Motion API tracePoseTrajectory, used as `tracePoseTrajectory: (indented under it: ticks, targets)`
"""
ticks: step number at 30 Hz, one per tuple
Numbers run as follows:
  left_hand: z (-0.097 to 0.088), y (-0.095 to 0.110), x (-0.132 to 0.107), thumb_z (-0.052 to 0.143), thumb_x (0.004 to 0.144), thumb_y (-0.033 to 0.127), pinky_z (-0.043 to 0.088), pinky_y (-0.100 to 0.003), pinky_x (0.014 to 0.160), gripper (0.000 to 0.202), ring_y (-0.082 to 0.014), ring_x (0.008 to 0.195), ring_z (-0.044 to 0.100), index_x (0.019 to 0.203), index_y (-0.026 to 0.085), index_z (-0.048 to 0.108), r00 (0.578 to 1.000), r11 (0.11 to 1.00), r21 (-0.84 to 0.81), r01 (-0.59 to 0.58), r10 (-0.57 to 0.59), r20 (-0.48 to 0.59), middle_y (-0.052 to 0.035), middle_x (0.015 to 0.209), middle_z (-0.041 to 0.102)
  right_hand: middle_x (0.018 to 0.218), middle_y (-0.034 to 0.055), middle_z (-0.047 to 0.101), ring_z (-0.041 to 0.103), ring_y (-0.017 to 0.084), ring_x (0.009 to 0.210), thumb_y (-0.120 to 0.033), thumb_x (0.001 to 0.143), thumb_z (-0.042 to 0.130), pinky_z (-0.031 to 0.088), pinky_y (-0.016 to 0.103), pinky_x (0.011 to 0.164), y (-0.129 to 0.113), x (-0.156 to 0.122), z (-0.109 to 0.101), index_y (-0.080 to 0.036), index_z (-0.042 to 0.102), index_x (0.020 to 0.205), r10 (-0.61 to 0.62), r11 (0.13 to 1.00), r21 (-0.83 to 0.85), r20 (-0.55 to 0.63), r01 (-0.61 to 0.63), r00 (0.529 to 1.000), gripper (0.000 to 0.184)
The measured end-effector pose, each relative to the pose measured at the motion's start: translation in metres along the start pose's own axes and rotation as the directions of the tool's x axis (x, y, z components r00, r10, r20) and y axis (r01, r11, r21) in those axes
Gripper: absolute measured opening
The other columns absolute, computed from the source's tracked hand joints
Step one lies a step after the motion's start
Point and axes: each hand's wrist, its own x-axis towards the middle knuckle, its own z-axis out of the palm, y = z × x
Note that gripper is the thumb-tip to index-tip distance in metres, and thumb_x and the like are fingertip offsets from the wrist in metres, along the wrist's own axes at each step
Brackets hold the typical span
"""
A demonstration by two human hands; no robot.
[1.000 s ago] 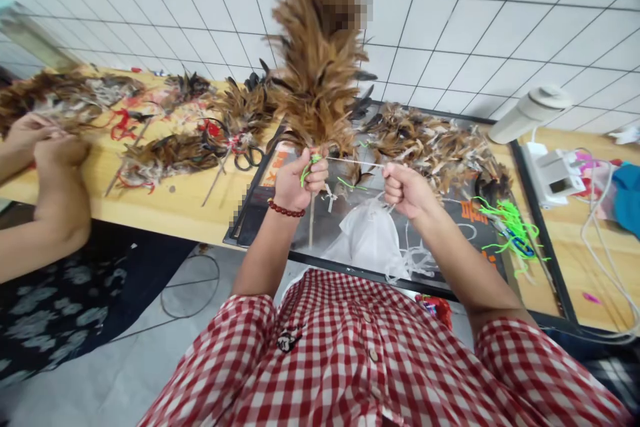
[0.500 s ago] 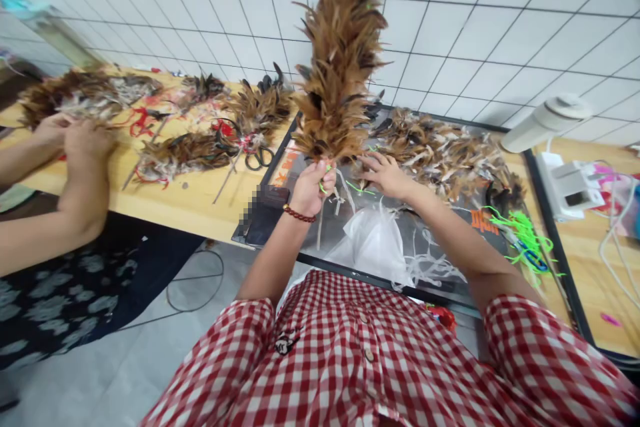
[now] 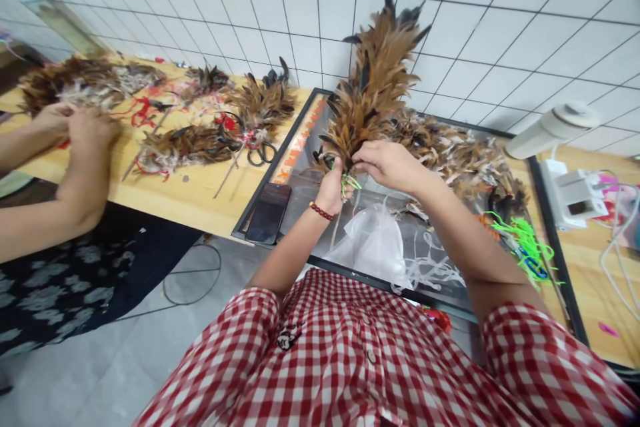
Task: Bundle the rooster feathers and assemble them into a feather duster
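Observation:
My left hand [image 3: 331,192], a beaded bracelet at its wrist, is wrapped round the base of a brown and black feather duster [image 3: 377,77]. The duster leans up toward the tiled wall, and its thin stick [image 3: 336,232] pokes out below the fist. Bright green string [image 3: 352,181] shows at the fingers. My right hand [image 3: 387,163] is at the duster's lower feathers, fingertips pinched together; what lies between them is too small to tell. Beside it spreads a pile of loose brown feathers [image 3: 450,150] on the dark tray [image 3: 305,240].
A phone [image 3: 269,213], a white bag [image 3: 375,240] and green strings [image 3: 525,240] lie on the tray. To the right stand a white bottle [image 3: 550,130] and a charger [image 3: 575,193]. At left, another person's hands [image 3: 83,123] work among feathers; scissors [image 3: 261,153] lie between.
The duster has come lower and tilts to the right. My left hand has shifted slightly right and down. My right hand, spread before, now has its fingers pinched at the duster's base.

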Motion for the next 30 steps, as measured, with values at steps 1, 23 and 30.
tracePoseTrajectory:
  ticks: [1,23,30]
  targets:
    - [0.000,-0.001,-0.001,0.049,0.102,0.061,0.013,-0.013,0.037,0.053,-0.0009,0.035,0.029,0.073,0.018,0.046,1.000,1.000,0.018,0.003,-0.003,0.003,0.0056,0.052,0.045,0.105,0.0128,0.075,0.066,0.023,0.093,-0.022,0.099,0.049,0.045,0.033,0.081,0.002,0.004,0.004,-0.017,0.075,0.112,0.045,0.999,-0.011,0.007,-0.045,0.999,0.030]
    - [-0.011,0.018,-0.004,0.056,0.099,0.015,0.029,-0.019,0.052,0.029,-0.0079,0.050,0.038,0.073,0.020,0.044,0.887,0.779,0.433,-0.453,0.440,0.137,0.0061,0.059,0.045,0.054,-0.0130,0.033,0.032,0.007,0.046,-0.068,0.063,0.087,0.038,0.023,0.051,-0.009,-0.033,0.071,-0.023,0.060,0.096,0.368,-0.138,0.925,0.379,-0.353,0.849,0.062]
    - [-0.012,0.029,0.007,0.066,0.089,0.009,0.037,-0.028,0.075,0.039,-0.0204,0.072,0.052,0.068,0.025,0.037,0.749,0.306,0.800,-0.516,0.615,0.248,0.0028,0.064,0.040,0.065,0.0003,0.059,0.049,0.014,0.061,-0.052,0.099,0.056,0.037,0.029,0.063,-0.024,-0.032,-0.025,-0.020,0.072,0.087,0.254,0.839,0.479,0.079,-0.260,0.964,0.038]
